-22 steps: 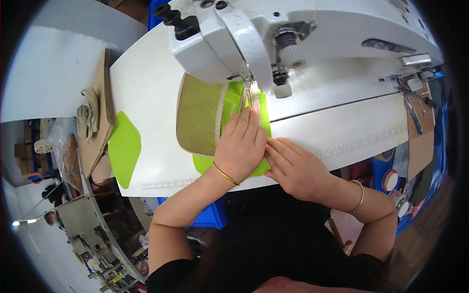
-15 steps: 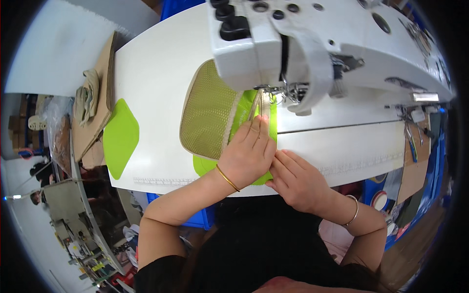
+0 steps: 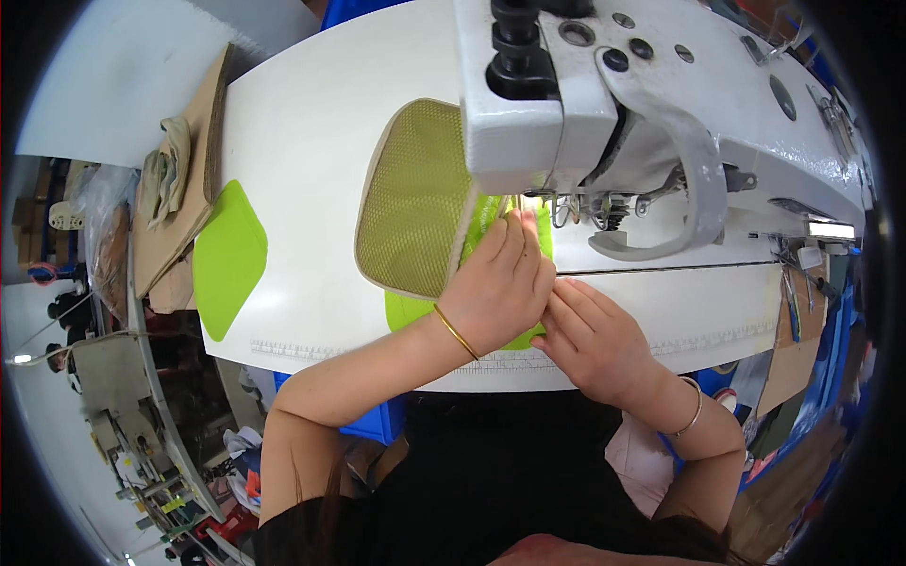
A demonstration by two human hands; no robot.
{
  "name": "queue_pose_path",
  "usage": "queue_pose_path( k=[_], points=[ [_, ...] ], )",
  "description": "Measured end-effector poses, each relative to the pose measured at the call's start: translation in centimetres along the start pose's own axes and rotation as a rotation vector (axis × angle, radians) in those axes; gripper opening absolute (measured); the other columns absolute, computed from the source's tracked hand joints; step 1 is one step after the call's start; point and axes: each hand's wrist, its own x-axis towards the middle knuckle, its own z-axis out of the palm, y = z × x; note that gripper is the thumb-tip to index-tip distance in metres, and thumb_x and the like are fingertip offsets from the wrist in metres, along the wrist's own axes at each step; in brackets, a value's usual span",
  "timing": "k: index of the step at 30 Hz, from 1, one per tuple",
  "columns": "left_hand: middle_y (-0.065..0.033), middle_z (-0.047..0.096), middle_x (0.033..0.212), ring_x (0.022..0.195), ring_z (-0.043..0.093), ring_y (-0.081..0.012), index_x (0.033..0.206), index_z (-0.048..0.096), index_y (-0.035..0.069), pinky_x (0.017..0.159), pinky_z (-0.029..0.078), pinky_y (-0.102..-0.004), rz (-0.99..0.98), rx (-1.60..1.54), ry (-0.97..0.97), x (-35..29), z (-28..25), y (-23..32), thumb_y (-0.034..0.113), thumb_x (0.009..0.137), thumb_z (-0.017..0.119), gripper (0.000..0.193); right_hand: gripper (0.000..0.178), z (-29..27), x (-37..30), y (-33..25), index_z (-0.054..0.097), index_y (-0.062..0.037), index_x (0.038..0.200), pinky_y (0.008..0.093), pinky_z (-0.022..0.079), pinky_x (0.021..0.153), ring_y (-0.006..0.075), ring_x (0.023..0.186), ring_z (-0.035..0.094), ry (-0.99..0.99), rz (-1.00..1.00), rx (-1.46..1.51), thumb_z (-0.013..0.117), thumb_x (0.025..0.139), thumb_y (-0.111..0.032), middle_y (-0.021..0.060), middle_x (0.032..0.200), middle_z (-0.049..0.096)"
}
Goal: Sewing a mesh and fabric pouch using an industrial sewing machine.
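A bright green fabric piece (image 3: pixel 527 337) with an olive mesh panel (image 3: pixel 415 203) edged in beige lies under the head of a white sewing machine (image 3: pixel 514 141). My left hand (image 3: pixel 500 278) presses on the green strip beside the mesh, fingertips bunched close to the needle area. Just to its right, my right hand (image 3: pixel 599 341) has its thumb and fingers closed at the green fabric's right edge, touching the left hand. The fingers cover much of the strip, and the machine head hides the mesh panel's far right part.
Another green fabric piece (image 3: pixel 229 259) lies at the table's left. Beyond it, folded beige cloth (image 3: pixel 167 170) rests against a cardboard sheet (image 3: pixel 203 156). A printed ruler scale (image 3: pixel 302 351) runs along the near table edge. Small tools (image 3: pixel 793 302) lie at the far right.
The view has shifted, so the machine head looks larger and farther right. Both hands keep their hold and, with the fabric, appear slightly farther right and up in the picture.
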Motion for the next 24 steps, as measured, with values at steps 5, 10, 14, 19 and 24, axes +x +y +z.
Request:
queue_pose_path(
  k=[5, 10, 14, 19, 24],
  points=[
    [-0.031, 0.065, 0.119, 0.118, 0.06, -0.0427, 0.094, 0.064, -0.009, 0.109, 0.044, -0.0532, -0.035, 0.019, 0.023, 0.2, -0.9, -0.5, 0.015, 0.08, 0.059, 0.028, 0.034, -0.2, 0.5, 0.5, 0.068, 0.0101, 0.105, 0.0452, 0.048, 0.107, 0.0364, 0.122, 0.061, 0.0, 0.009, -0.043, 0.069, 0.09, -0.02, 0.0247, 0.122, 0.066],
    [-0.0143, 0.065, 0.127, 0.126, 0.058, -0.0311, 0.111, 0.068, 0.003, 0.108, 0.042, -0.0534, 0.014, -0.12, -0.084, -1.3, -6.5, -1.2, 0.02, 0.078, 0.07, 0.037, 0.035, -0.2, 0.9, 1.3, 0.066, 0.0076, 0.113, 0.0411, 0.054, 0.091, 0.0314, 0.109, 0.064, 0.051, 0.066, 0.019, 0.067, 0.086, -0.015, 0.0197, 0.119, 0.065],
    [-0.0152, 0.069, 0.115, 0.119, 0.061, -0.0319, 0.093, 0.069, 0.002, 0.111, 0.045, -0.0449, 0.457, -0.12, -0.082, -2.0, -7.0, -3.3, 0.025, 0.076, 0.071, 0.029, 0.04, 0.5, 2.7, 2.5, 0.066, 0.0071, 0.113, 0.0356, 0.053, 0.081, 0.0255, 0.097, 0.061, 0.128, 0.094, -0.059, 0.064, 0.079, -0.012, 0.0166, 0.126, 0.062],
    [-0.0108, 0.064, 0.089, 0.097, 0.064, -0.0291, 0.084, 0.065, 0.003, 0.101, 0.051, -0.0412, 0.884, 0.0, -0.173, 1.6, -7.8, -4.7, 0.027, 0.082, 0.069, 0.024, 0.043, 1.4, 2.8, 2.8, 0.064, 0.0098, 0.117, 0.0288, 0.048, 0.073, 0.0198, 0.089, 0.056, 0.112, -0.015, -0.185, 0.064, 0.078, -0.01, 0.0156, 0.121, 0.063],
    [-0.0052, 0.048, 0.073, 0.071, 0.056, -0.0242, 0.077, 0.056, 0.009, 0.068, 0.048, -0.0368, 0.302, -0.02, -0.282, 0.5, -7.2, -7.5, 0.022, 0.078, 0.069, 0.018, 0.043, 2.4, 2.8, 2.6, 0.063, 0.0134, 0.115, 0.0308, 0.046, 0.068, 0.019, 0.083, 0.054, 0.142, 0.016, -0.192, 0.064, 0.077, -0.007, 0.013, 0.106, 0.062]
  ],
)
